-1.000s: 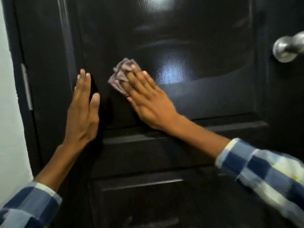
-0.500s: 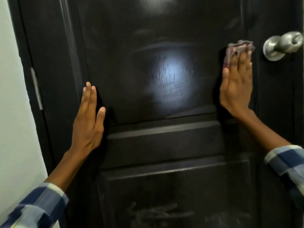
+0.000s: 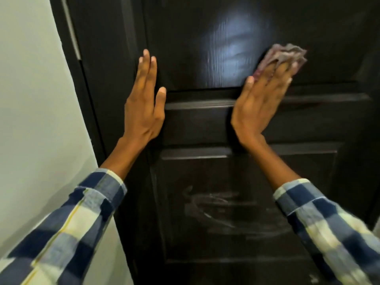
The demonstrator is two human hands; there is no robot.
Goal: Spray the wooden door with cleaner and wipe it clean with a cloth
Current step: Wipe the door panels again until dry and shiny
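A dark, glossy wooden door with raised panels fills the view. My right hand lies flat against the bottom edge of the upper panel and presses a crumpled grey-pink cloth to the wood under its fingertips. My left hand rests flat on the door's left stile, fingers together and pointing up, holding nothing. The lower panel carries whitish smear marks. No spray bottle is in view.
A pale wall stands to the left of the dark door frame. Both forearms wear blue and cream checked sleeves. A bright patch of reflected light sits on the upper panel.
My right hand has slid the cloth down and to the left, away from the door knob. The view has dropped, so the knob is out of frame. My left hand stays pressed on the door.
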